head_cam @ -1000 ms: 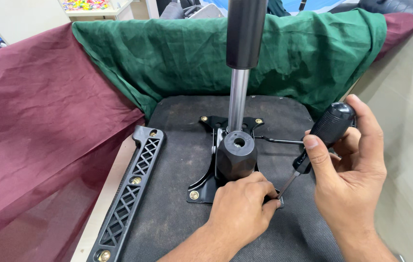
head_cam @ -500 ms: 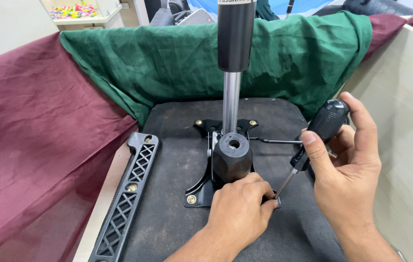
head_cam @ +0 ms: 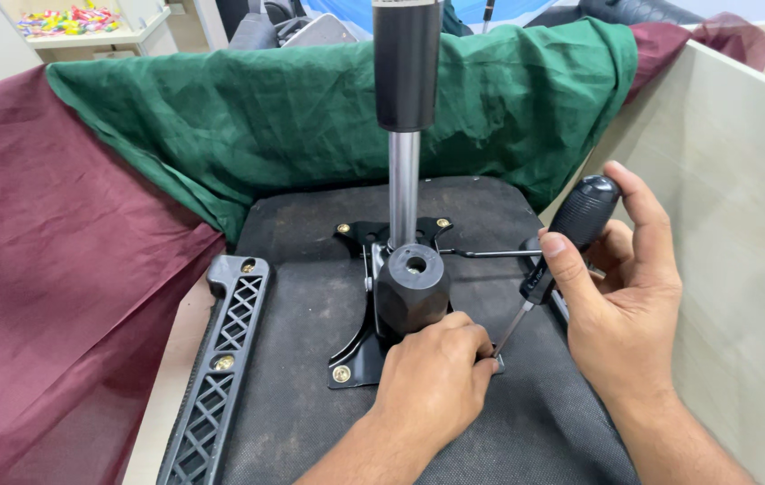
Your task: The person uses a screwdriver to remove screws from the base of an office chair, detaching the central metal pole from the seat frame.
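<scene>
An upturned chair seat with black fabric lies before me. A black metal mechanism plate is fixed to it with brass screws, and a black knob and an upright gas cylinder rise from it. My right hand grips a black-handled screwdriver, its tip down at the plate's near right corner. My left hand rests on that corner, fingertips pinched around the screwdriver tip. The screw under them is hidden.
A black lattice armrest bracket is screwed along the seat's left edge. Maroon cloth drapes the left side and green cloth the back. A beige panel stands close on the right. A thin lever sticks out rightward from the mechanism.
The view has shifted, so everything sits further left and slightly higher. Both hands hold the same pose, with the screwdriver tip still at the plate's near right corner.
</scene>
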